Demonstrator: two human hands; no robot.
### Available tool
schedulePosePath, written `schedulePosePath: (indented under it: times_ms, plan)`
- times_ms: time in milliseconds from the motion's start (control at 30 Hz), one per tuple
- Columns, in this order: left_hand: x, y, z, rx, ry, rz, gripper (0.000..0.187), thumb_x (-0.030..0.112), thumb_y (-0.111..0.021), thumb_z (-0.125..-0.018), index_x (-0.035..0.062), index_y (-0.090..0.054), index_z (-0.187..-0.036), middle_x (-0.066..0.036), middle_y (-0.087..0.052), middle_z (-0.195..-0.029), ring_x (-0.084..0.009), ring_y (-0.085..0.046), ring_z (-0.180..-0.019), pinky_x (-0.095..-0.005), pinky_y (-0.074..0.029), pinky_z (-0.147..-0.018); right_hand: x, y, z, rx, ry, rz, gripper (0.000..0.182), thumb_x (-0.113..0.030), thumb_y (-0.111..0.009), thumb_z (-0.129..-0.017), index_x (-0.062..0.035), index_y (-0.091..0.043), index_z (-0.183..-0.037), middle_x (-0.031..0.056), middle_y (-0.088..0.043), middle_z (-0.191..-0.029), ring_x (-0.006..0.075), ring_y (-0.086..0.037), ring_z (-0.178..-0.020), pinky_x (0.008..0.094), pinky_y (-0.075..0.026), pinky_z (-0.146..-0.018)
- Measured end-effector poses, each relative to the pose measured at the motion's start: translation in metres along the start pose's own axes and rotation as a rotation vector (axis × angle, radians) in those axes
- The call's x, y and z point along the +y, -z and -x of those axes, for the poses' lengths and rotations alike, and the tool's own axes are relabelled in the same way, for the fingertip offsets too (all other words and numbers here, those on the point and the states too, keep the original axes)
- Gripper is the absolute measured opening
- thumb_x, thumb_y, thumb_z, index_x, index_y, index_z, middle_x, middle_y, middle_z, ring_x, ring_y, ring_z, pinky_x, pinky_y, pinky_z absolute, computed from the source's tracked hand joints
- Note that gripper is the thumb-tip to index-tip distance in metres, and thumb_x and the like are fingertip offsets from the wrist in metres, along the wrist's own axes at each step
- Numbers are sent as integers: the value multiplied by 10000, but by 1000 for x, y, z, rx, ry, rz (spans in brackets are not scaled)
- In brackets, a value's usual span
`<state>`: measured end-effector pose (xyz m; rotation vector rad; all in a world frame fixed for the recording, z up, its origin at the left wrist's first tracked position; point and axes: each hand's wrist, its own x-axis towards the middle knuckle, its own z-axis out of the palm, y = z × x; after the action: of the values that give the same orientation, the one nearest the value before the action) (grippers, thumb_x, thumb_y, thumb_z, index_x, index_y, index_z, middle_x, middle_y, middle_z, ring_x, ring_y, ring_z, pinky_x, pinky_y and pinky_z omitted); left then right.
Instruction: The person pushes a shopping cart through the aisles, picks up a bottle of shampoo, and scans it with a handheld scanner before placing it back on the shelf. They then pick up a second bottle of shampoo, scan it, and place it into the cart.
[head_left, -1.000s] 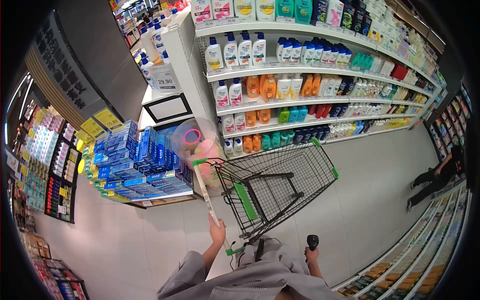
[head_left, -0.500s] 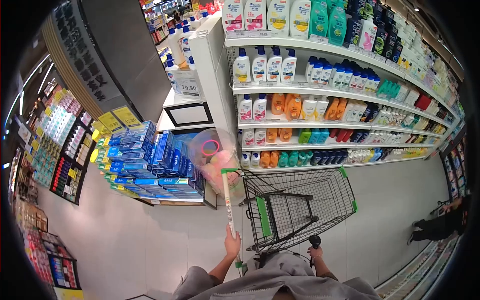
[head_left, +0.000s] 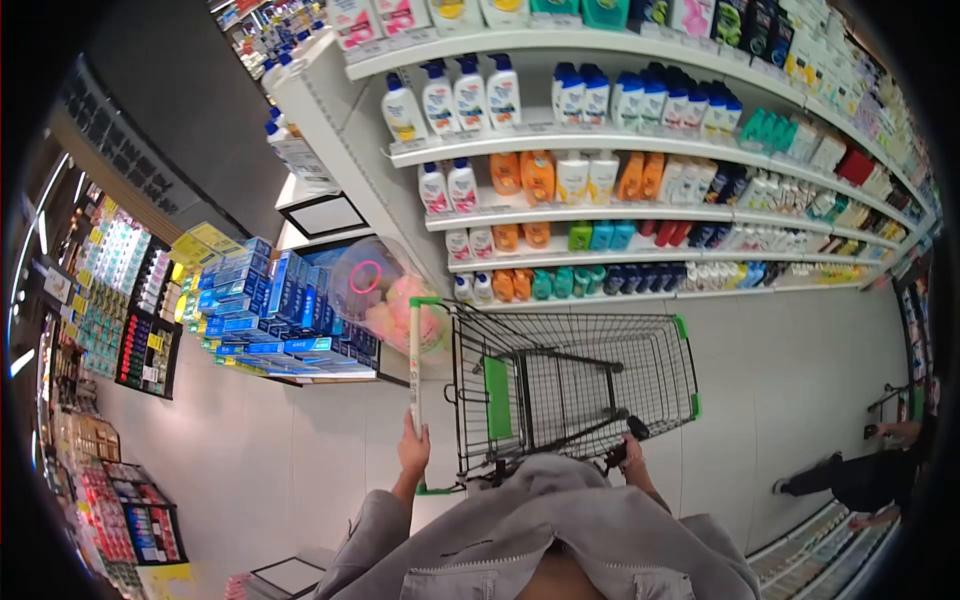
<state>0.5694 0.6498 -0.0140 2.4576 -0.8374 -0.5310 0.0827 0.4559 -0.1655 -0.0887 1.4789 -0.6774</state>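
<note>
While clamping the white handle bar [head_left: 414, 365] near its lower end, keeps the left hand [head_left: 413, 450] clenched firmly round it. Grasps a dark handheld device [head_left: 634, 432] in the right hand [head_left: 634, 462], fingers closed, partly hidden by the grey sleeve, right at the near corner of the wire cart [head_left: 570, 319]. Has swung that cart since a second ago: pointed slantwise along the aisle then, now squared up to the shelves [head_left: 600, 215] of bottles just beyond its front edge. Judged from that, turning more than rolling. Leaves stacked blue boxes [head_left: 265, 310] and a clear bag [head_left: 385, 290] beside the handle's far end; another person [head_left: 860, 485] well apart, far right.
</note>
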Motion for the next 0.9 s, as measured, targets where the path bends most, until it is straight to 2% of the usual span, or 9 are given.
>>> schedulePosePath:
  times_ms: [100, 300, 367, 433, 500, 567, 600, 733, 900]
  plan:
    - [1, -18, -7, 70, -60, -46, 553, 306, -484, -902, 110, -265, -1371, -254, -579, -1072, -457, -576, -861, -517, -463, -718, -17, -10, 16, -20, 11, -117, 322, -245, -623, -766, -75, -511, -1016, 112, -574, -762, 273, -593, -618, 430, -507, -525]
    - [26, -39, 11, 128, 8, -90, 496, 336, -437, -930, 58, -303, -1319, -273, -572, -1070, -468, -570, -864, -524, -464, -718, -49, -8, 0, -43, 29, -10, 300, -237, -628, -754, -45, -530, -963, 91, -567, -676, 247, -580, -535, 374, -498, -464]
    - [32, -43, 14, 92, 72, -117, 482, 339, -432, -933, 52, -314, -1301, -278, -574, -1057, -470, -570, -863, -524, -466, -720, -62, -5, -12, -16, -41, 37, 315, -258, -651, -730, -40, -550, -933, 81, -573, -706, 229, -581, -549, 357, -494, -475]
    - [41, -50, 12, 64, 134, -134, 468, 342, -427, -935, 45, -326, -1283, -283, -577, -1045, -471, -569, -861, -523, -467, -721, -64, 7, -52, 25, -14, 84, 296, -227, -632, -771, -28, -530, -965, 117, -594, -739, 294, -601, -623, 434, -516, -564]
    - [42, -56, 10, 64, 161, -83, 453, 337, -421, -939, 40, -332, -1270, -292, -579, -1024, -474, -568, -859, -523, -468, -719, -70, 13, -64, 22, -14, 192, 343, -217, -639, -762, -7, -528, -1010, 122, -591, -779, 288, -622, -663, 420, -523, -547]
    - [55, -56, 7, 75, 159, -85, 445, 331, -420, -941, 38, -335, -1265, -292, -577, -1030, -475, -567, -861, -522, -468, -716, -70, 9, -92, 89, 166, 398, 351, -204, -642, -755, 12, -526, -1005, 127, -589, -814, 281, -639, -698, 395, -528, -522]
    - [60, -58, 6, 106, 133, -105, 444, 330, -421, -940, 38, -334, -1263, -291, -576, -1030, -478, -566, -860, -524, -467, -716, -76, 2, -84, 119, 188, 455, 368, -291, -661, -695, 18, -603, -885, 125, -621, -864, 240, -586, -633, 389, -481, -602]
    - [75, -64, -4, 130, 97, -146, 438, 325, -423, -939, 39, -329, -1257, -293, -567, -1047, -488, -558, -861, -538, -460, -717, -110, -20, -43, 45, 205, 651, 339, -270, -653, -714, -3, -600, -916, 100, -624, -837, 212, -621, -666, 363, -479, -566]
    - [93, -69, -21, 133, 72, -129, 436, 319, -423, -939, 37, -320, -1256, -296, -550, -1072, -493, -543, -891, -539, -451, -739, -123, -27, -33, -16, 234, 645, 367, -230, -666, -734, -6, -559, -1004, 89, -623, -857, 189, -641, -707, 333, -482, -538]
